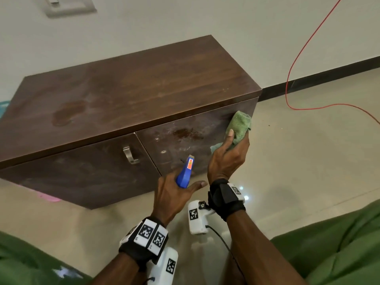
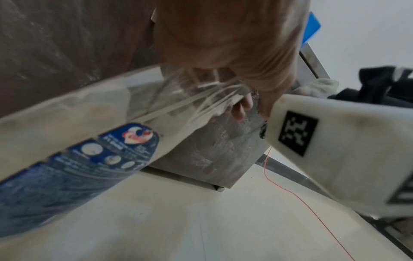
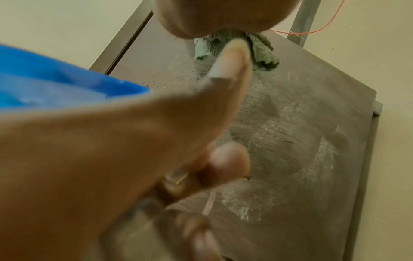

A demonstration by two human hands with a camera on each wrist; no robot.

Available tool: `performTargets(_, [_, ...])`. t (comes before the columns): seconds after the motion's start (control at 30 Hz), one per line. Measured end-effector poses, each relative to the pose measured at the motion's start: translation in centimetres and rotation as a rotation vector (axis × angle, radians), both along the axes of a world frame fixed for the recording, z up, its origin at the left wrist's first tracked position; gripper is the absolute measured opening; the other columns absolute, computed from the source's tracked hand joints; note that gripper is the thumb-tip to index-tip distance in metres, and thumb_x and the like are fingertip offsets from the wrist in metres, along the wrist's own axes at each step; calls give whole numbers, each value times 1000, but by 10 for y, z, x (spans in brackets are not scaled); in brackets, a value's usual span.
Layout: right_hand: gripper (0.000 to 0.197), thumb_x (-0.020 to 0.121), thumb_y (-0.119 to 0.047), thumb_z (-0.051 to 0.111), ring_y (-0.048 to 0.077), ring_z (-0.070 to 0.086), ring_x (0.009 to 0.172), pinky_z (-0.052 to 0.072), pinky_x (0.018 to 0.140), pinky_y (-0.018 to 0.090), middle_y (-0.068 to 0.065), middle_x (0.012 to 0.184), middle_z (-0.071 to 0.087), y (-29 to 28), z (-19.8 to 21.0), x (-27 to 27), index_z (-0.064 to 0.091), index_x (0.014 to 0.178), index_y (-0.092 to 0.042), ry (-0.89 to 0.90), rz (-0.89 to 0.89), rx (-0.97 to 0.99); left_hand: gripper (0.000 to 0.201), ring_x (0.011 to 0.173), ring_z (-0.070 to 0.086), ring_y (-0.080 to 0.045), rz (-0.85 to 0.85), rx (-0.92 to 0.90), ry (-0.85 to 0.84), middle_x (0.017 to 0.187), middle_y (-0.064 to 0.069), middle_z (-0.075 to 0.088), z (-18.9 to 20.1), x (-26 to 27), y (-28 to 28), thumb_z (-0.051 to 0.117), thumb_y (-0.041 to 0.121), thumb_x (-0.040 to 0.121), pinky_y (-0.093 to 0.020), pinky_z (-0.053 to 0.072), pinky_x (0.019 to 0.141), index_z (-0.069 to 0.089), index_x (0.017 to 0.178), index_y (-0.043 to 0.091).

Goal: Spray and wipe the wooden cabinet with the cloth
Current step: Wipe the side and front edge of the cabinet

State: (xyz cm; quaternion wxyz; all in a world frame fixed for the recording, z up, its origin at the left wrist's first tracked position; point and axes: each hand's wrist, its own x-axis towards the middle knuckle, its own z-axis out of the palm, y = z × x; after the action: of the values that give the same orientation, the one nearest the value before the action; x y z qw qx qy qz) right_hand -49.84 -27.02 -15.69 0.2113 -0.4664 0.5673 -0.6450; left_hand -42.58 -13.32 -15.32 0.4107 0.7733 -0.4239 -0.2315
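The dark brown wooden cabinet (image 1: 144,89) stands on the floor against the wall. A wet patch shows on its top and a sprayed patch on its right door (image 1: 185,145). My right hand (image 1: 226,159) grips a folded green cloth (image 1: 239,124) and presses it on the door's upper right corner. The right wrist view shows the cloth (image 3: 263,51) on the streaked door (image 3: 290,141). My left hand (image 1: 174,194) holds the spray bottle (image 1: 186,173) by its blue trigger head, nozzle towards the door. The bottle's labelled body (image 2: 78,167) hangs below the palm.
A metal handle (image 1: 129,154) sits on the left door. A red cable (image 1: 298,58) runs down the wall and across the tiled floor to the right of the cabinet. Green fabric (image 1: 329,243) fills the lower corners. Something pink (image 1: 49,197) lies on the floor at the left.
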Motion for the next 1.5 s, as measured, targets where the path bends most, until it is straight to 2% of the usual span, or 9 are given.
performTargets(0.2, [63,103,-37,30,36,32,142,26,120,30,31,151,30,0,7,15,34,143,12,109,137,-85,28,64,59,2,33,-64,-61,63,2,64,4,4,6,89,45,69,-7,44,67,73,80,25])
performTargets(0.37, [50,96,2,44,49,16,144,25,115,61,29,154,15,24,-28,39,29,143,3,471,368,-343,18,60,63,-14,25,-158,-73,67,-6,67,-3,18,19,86,18,75,-24,54,59,71,83,23])
performTargets(0.43, [44,104,-19,39,46,24,143,26,115,61,24,154,21,24,-40,45,32,143,-1,606,441,-480,21,64,66,-15,57,-222,-109,75,2,70,-10,17,19,84,16,78,-26,57,61,69,86,28])
performTargets(0.6, [38,106,-12,26,27,17,149,27,117,52,13,149,37,-4,-35,23,44,139,-12,758,532,-734,16,64,65,-8,37,-373,-202,72,11,66,-4,11,10,71,33,90,-22,53,59,69,87,18])
performTargets(0.83, [49,90,14,51,50,30,140,38,105,64,33,147,34,-21,0,28,41,137,5,175,161,-350,27,50,59,-13,142,-487,-160,61,3,61,5,17,-5,63,49,90,-36,53,49,65,84,23])
performTargets(1.0, [55,106,-40,19,33,19,147,22,119,53,11,158,25,20,-9,54,43,141,-5,673,583,-716,42,63,62,4,190,-519,-169,70,12,66,-1,23,4,55,70,87,-26,54,61,65,91,29])
performTargets(1.13, [39,106,-26,34,26,28,145,23,119,46,8,152,38,-13,-8,33,51,139,-14,838,633,-908,34,72,67,3,150,-490,-199,86,20,71,-8,23,8,55,71,88,-32,57,64,63,99,40])
performTargets(1.4, [42,95,8,46,37,39,139,40,113,43,33,146,37,-58,22,23,44,137,10,-117,-86,-230,41,73,68,-1,56,-489,-114,82,19,70,-12,11,-9,51,73,87,-12,55,65,62,101,36])
performTargets(1.5, [42,98,-2,44,41,33,142,39,109,54,34,148,33,-50,25,34,43,137,11,-30,-88,-226,47,69,67,1,12,-447,-78,87,19,69,-13,8,-20,51,74,86,-6,51,64,64,97,30])
